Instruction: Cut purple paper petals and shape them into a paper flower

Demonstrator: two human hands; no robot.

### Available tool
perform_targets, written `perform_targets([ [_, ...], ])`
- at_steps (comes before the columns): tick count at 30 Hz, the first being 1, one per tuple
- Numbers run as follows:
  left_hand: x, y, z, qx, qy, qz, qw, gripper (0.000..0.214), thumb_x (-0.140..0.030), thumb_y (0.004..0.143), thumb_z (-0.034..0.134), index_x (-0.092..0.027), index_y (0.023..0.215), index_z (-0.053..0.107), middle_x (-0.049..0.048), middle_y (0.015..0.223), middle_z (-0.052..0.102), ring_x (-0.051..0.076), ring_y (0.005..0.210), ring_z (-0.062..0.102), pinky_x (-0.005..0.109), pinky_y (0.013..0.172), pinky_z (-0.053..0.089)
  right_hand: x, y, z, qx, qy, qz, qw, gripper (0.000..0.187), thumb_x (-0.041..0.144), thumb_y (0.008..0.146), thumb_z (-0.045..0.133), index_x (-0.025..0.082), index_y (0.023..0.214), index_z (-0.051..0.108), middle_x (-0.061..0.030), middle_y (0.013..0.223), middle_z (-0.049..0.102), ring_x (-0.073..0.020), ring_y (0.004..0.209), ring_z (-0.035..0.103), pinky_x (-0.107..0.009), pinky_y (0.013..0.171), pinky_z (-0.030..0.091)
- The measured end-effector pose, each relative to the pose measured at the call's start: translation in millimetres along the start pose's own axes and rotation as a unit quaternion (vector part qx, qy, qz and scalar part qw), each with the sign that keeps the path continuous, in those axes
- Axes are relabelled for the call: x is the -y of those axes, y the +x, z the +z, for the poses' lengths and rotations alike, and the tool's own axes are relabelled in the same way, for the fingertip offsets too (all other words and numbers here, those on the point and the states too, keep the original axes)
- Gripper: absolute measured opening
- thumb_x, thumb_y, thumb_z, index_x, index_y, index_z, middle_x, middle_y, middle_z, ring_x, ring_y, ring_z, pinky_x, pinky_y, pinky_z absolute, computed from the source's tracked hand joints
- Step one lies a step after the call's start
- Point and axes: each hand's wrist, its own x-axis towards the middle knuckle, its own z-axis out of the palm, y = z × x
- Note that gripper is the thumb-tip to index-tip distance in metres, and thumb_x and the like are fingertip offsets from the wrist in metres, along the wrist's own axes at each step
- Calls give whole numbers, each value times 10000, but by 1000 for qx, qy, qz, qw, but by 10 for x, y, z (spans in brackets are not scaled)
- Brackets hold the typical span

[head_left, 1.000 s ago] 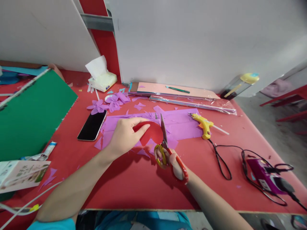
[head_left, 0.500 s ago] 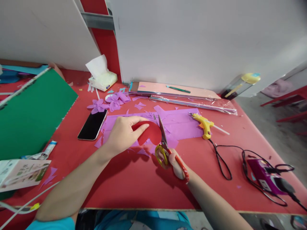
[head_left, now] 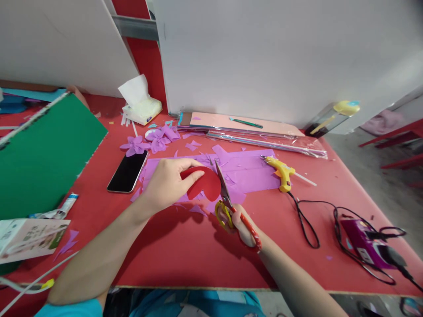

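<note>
Between the thumb and fingers of my left hand (head_left: pixel 168 182) is a red paper heart (head_left: pixel 209 184), its rounded lobes turned toward my right hand. My right hand (head_left: pixel 243 222) grips scissors (head_left: pixel 224 189) with one red and one yellow handle. The scissor blades point away from me and stand parted at the heart's right edge; whether they touch the paper I cannot tell. Below the heart lies a purple sheet (head_left: pixel 254 171) with loose purple scraps on it.
A yellow glue gun (head_left: pixel 280 171) lies to the right, its cord trailing near a purple power strip (head_left: pixel 363 242). A phone (head_left: pixel 128 172), purple flowers (head_left: pixel 157 140) and a tissue pack (head_left: pixel 143 110) are at the left. Packaged paper sheets (head_left: pixel 244 125) lie behind. A green board (head_left: pixel 49 154) leans far left.
The red heart has shifted and turned slightly to the left in my left hand. The scissor blades have tilted slightly left, still parted.
</note>
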Motion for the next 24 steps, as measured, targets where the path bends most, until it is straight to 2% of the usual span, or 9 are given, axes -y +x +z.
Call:
perform_targets([
  [3, 15, -1, -18, 5, 3, 6, 1000, 155, -269, 777, 547, -184, 815, 671, -8, 831, 704, 141, 743, 640, 214, 691, 493, -1, 3, -1, 0, 4, -11, 1000, 544, 716, 780, 208, 199, 661, 325, 48, 574, 305, -61, 427, 250, -230, 414, 208],
  [13, -1, 11, -106, 25, 12, -1, 1000, 133, -286, 767, 549, -200, 812, 640, -12, 784, 697, 142, 724, 642, 217, 675, 492, 184, 42, -45, 8, -81, -27, 996, 569, 740, 761, 185, 205, 615, 311, 46, 533, 294, -82, 458, 235, -250, 446, 225],
  [18, 0, 7, -160, 36, 5, -41, 998, 262, -269, 741, 594, -221, 989, 527, -16, 740, 699, 132, 570, 625, 241, 588, 467, 165, 42, -55, 12, -108, -12, 994, 577, 746, 753, 184, 207, 584, 299, 51, 514, 266, -86, 460, 238, -253, 447, 235],
  [24, 6, 13, -192, 26, 29, -29, 999, 342, -230, 731, 601, -241, 1053, 485, -36, 703, 687, 101, 491, 574, 239, 597, 447, 166, 40, -60, 21, -112, -7, 994, 575, 727, 769, 163, 199, 609, 326, 37, 547, 314, -85, 479, 247, -241, 443, 226],
])
